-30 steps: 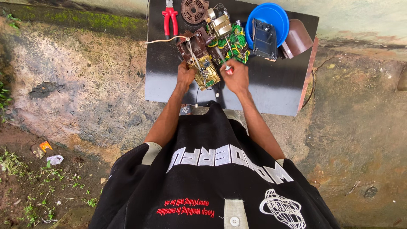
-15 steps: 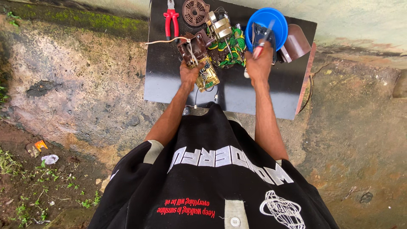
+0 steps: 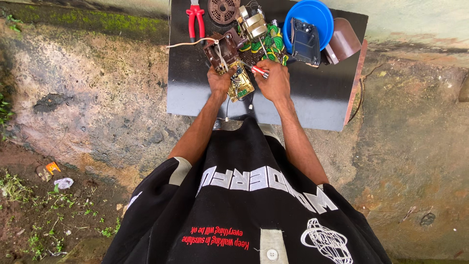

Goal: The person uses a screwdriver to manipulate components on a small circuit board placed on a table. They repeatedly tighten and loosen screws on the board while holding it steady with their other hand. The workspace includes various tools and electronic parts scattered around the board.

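While the left hand (image 3: 220, 80) clamps a brown circuit assembly (image 3: 229, 66) against the black counter (image 3: 303, 98), its fingers closed round it to keep it steady, the right hand (image 3: 274, 80) grips a red-handled screwdriver (image 3: 260, 71), tip angled into the assembly. Set aside behind, within reach: red pliers (image 3: 195, 19), a round brown grille (image 3: 223, 10), a green-wired board (image 3: 267, 45), a blue bowl (image 3: 317, 12) holding a dark casing (image 3: 305, 41), and a brown cover (image 3: 344, 39).
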